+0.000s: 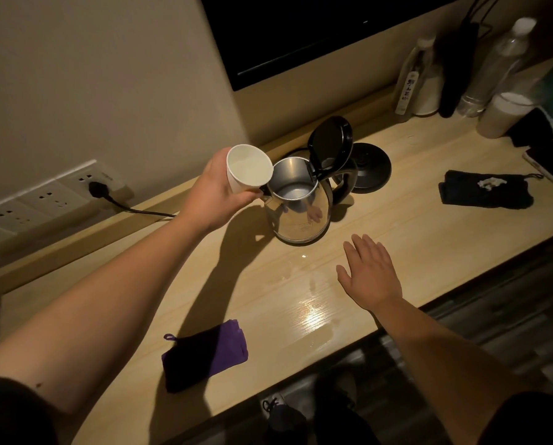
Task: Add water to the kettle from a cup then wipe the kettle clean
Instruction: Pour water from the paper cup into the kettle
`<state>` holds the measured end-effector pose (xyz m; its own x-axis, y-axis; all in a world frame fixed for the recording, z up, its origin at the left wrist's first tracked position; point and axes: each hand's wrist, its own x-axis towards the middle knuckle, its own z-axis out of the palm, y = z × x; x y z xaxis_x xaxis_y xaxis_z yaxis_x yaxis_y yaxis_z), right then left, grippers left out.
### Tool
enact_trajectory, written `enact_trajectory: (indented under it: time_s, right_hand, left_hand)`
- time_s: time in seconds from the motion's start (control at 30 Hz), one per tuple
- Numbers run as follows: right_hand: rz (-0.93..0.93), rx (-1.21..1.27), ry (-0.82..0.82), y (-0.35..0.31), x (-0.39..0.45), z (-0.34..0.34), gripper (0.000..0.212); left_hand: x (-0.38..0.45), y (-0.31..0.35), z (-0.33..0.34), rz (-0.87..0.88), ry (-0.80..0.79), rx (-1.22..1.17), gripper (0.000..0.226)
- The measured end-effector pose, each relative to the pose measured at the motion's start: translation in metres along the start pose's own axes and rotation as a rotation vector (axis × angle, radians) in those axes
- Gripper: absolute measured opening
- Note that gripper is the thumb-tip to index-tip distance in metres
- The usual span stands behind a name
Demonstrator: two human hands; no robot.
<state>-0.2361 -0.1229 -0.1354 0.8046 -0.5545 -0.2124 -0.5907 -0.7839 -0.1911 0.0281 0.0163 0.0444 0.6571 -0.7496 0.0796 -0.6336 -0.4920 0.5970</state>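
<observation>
A steel kettle stands on the wooden counter with its black lid swung up. My left hand grips a white paper cup, tilted toward the kettle's open mouth, its rim right beside the spout. My right hand hovers flat with spread fingers just in front of the kettle, touching nothing. A purple cloth lies near the counter's front edge, left of centre. A black cloth lies to the right.
The kettle's round black base sits behind it, its cord running to a wall socket. Bottles and a white cup crowd the back right corner. A phone lies at the right edge. Wet patches shine on the counter.
</observation>
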Motion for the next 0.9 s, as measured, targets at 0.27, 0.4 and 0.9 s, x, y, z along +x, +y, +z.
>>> enact_trajectory:
  time_s: [0.27,0.4,0.9]
  right_hand:
    - [-0.001,0.001,-0.004,0.000,0.000,-0.001,0.084]
    - [0.000,-0.004,-0.004,0.000,0.000,-0.001,0.085]
    - [0.003,0.012,0.013,0.000,0.000,0.001,0.079]
  left_hand:
    - [0.008,-0.003,-0.002,0.059,-0.031,0.059,0.082]
    - [0.010,-0.003,-0.003,0.077,-0.045,0.085,0.083]
    - [0.018,-0.006,-0.002,0.116,-0.081,0.146,0.086]
